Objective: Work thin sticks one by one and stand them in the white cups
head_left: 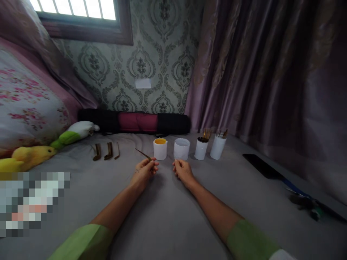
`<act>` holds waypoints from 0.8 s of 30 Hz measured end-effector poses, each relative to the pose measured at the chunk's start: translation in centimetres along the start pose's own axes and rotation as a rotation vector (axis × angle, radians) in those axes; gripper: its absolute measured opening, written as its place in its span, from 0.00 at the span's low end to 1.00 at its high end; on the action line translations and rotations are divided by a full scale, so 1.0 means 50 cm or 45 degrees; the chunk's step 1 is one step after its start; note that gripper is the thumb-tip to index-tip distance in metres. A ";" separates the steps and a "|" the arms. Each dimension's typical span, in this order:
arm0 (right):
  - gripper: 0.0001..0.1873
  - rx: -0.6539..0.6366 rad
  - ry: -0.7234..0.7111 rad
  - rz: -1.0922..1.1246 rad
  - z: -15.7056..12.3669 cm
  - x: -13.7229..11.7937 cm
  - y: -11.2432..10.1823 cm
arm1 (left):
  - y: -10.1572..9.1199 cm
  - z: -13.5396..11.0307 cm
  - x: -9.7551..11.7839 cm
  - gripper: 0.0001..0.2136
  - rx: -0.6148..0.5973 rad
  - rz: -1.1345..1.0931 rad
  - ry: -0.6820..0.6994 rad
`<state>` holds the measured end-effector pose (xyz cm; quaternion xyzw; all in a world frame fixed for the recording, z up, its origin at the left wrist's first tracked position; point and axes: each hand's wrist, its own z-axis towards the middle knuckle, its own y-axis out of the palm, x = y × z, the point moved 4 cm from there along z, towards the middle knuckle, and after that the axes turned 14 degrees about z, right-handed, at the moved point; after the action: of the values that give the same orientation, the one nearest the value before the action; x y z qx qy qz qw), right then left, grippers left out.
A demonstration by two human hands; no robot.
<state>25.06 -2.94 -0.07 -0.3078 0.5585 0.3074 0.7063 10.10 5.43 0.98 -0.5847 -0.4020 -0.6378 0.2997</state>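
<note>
Between the thumb and fingers of my left hand (145, 169) is a thin brown stick (142, 154), its free end slanting up to the left. My right hand (183, 170) is closed, fingers curled; whatever it may pinch cannot be made out. It is just in front of a white cup (181, 149) with pale contents. To the left of that cup stands a white cup of yellow-orange stuff (160, 149). Farther right are a white cup of dark stuff (201, 148) and a taller white jar (218, 146), with thin brown sticks showing at their tops.
Brown stick bundles (97, 152) (108, 151) and a short stick (117, 151) lie at left on the grey cloth (168, 224). Plush toys (32, 156) are at far left. A black and maroon roll (138, 122) lies behind. At right is a dark flat object (262, 166).
</note>
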 end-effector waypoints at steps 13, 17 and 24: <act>0.17 -0.080 0.003 0.036 -0.003 -0.009 0.004 | 0.011 -0.041 0.009 0.16 -0.022 0.382 0.211; 0.18 -0.086 0.001 0.079 -0.007 -0.014 0.005 | 0.016 -0.045 0.008 0.14 -0.047 0.508 0.285; 0.18 -0.158 -0.057 0.134 -0.017 -0.031 0.012 | 0.018 -0.052 0.004 0.15 -0.121 0.703 0.417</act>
<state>23.80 -3.35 1.26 -0.3143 0.5378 0.3847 0.6811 9.55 2.76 1.37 -0.5747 -0.1443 -0.6359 0.4945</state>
